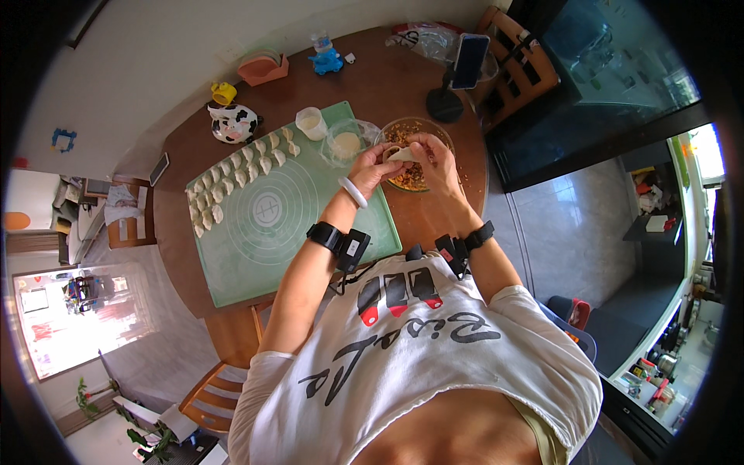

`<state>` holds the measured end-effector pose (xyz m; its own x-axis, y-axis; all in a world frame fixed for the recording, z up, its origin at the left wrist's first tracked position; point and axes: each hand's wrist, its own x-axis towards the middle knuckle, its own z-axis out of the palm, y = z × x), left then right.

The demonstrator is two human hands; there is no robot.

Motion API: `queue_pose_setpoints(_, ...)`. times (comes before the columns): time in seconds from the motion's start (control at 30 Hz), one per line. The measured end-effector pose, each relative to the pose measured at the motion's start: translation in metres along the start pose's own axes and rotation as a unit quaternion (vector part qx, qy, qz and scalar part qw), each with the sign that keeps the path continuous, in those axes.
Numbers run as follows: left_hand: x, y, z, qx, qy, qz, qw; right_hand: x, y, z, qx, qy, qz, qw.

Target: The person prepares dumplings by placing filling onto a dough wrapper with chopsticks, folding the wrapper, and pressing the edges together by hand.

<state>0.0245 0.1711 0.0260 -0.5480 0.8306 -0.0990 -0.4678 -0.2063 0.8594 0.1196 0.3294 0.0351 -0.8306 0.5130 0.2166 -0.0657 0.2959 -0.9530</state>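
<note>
Between my two hands is a dumpling wrapper (401,154), partly folded over. My left hand (372,167) grips its left side, and my right hand (435,160) pinches the right side. Both are above a glass bowl (386,129) of chopped filling (415,178). Whether filling sits inside the wrapper is hard to tell. To the left, several folded dumplings (239,177) stand in rows along the far edge of a green silicone mat (273,232). A plastic bag with round wrappers (347,145) lies beside the bowl, near a white cup (311,124).
A phone on a black stand (447,104) rises behind the bowl. A cow-patterned piggy bank (233,123), a yellow cup (223,93), a pink holder (264,70) and a blue toy (326,61) line the far table edge. A wooden chair (517,52) stands at the right end.
</note>
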Motion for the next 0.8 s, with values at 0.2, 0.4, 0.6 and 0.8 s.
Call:
queue_pose_setpoints(0.2,-0.004,0.003,0.003,0.031,0.025,-0.015,0.999,0.011,-0.025,-0.007,-0.104,-0.092,-0.210,0.968)
queue_pose_setpoints(0.4,-0.006,0.004,0.006,0.014,0.019,-0.023,0.999,0.010,-0.019,-0.007,-0.149,-0.088,-0.240,0.955)
queue_pose_setpoints(0.6,-0.005,0.006,0.004,0.014,0.001,-0.033,0.999,0.009,-0.019,-0.006,-0.176,-0.083,-0.250,0.948)
queue_pose_setpoints(0.8,-0.003,0.002,0.004,0.039,0.000,-0.036,0.999,0.004,-0.027,-0.002,-0.106,-0.048,-0.145,0.983)
